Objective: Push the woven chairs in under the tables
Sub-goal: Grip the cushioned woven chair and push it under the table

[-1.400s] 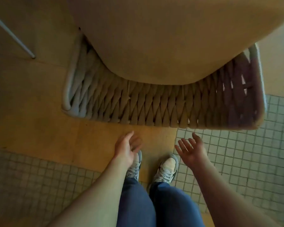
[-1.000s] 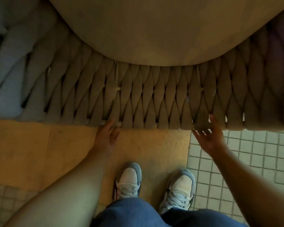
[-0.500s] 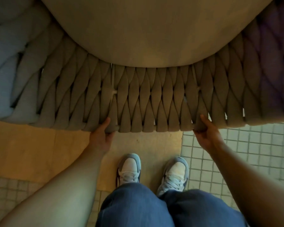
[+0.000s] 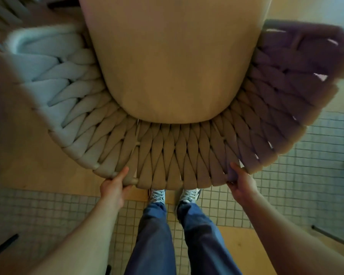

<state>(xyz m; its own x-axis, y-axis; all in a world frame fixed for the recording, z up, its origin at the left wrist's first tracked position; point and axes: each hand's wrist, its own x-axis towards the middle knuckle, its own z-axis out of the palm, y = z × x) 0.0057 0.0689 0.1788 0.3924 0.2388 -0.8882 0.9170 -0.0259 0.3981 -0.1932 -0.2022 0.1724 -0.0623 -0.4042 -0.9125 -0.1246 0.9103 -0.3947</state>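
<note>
both hands on the back rim of the woven chair

the woven chair (image 4: 167, 151) fills the upper part of the head view, its curved backrest of thick plaited cords sweeping from a pale arm on the left to a darker arm on the right. inside that curve lies the tan seat cushion (image 4: 173, 62). the left hand (image 4: 112, 188) grips the chair's top rim left of centre, thumb lying on the weave and fingers (image 4: 127, 187) curled under the edge, clamped on the rim. the right hand (image 4: 241, 185) holds the same rim right of centre, thumb on top, its fingers wrapped behind the cords and mostly hidden. just below the rim, between the two hands, the person's sneakers (image 4: 157, 195) and blue jeans (image 4: 153, 235) stand close to the chair. under the chair the floor (image 4: 48, 211) is part small square tiles, part plain yellowish surface. thin dark metal legs (image 4: 334, 237) of other furniture show at the far right of the chair, and a dark bar (image 4: 2, 246) at the lower left. no tabletop can be made out.
</note>
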